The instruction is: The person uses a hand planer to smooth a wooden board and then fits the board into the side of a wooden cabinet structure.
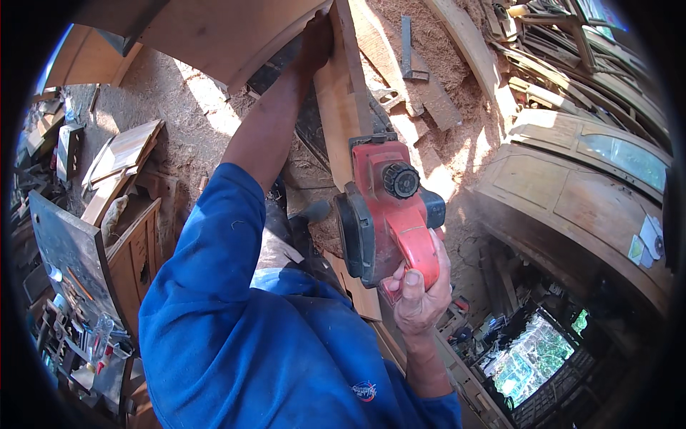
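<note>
A red electric hand planer (pixel 389 207) with a black depth knob rests on the narrow face of a long wooden board (pixel 337 118) standing on edge. My right hand (pixel 423 293) is wrapped round the planer's rear handle. Further ahead, my left hand (pixel 316 39) grips the board near its far end, next to a curved wooden panel (pixel 221 36). The left fingers are partly hidden in shadow. Below the planer, the board runs back along my right side.
Shavings cover the ground, where a metal try square (pixel 407 50) lies on scrap wood. Panelled doors (pixel 543 186) are stacked at right, with timber strips (pixel 572 86) beyond. A dark board (pixel 75 250) and a tool-strewn bench (pixel 86 350) stand at left.
</note>
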Demonstrator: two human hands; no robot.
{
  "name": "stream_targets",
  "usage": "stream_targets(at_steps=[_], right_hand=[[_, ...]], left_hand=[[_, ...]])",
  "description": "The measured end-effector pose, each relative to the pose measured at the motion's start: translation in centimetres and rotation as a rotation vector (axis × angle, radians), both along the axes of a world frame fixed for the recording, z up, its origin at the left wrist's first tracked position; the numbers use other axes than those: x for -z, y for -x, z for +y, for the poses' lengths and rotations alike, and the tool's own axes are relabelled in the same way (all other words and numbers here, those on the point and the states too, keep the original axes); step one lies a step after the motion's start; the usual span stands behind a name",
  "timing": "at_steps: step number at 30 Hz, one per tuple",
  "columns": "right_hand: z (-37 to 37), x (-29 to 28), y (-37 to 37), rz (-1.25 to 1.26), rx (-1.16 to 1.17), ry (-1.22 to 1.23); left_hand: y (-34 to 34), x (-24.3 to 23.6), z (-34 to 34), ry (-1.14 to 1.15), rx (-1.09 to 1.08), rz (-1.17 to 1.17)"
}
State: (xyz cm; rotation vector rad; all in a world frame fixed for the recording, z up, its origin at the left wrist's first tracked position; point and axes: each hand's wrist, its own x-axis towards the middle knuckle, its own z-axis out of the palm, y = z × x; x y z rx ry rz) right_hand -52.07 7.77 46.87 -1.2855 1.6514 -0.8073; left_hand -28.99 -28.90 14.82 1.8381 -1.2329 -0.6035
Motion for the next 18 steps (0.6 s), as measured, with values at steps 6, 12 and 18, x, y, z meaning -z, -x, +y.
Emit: stream_targets(at_steps=[6, 12, 18], right_hand=[[-2.1, 0.0, -1.4, 0.059, -0.009, 0.038], [-4.6, 0.1, -2.8, 0.034, 0.037, 0.007], [-7.3, -0.6, -4.7, -0.032, 0.071, -0.027]], left_hand=[[0.4, -1.0, 0.2, 0.015, 0.091, -0.061], [0.3, -2.2, 1.3, 0.154, 0.115, 0.210], [0.1, -3.3, 1.9, 0.155, 0.101, 0.295]])
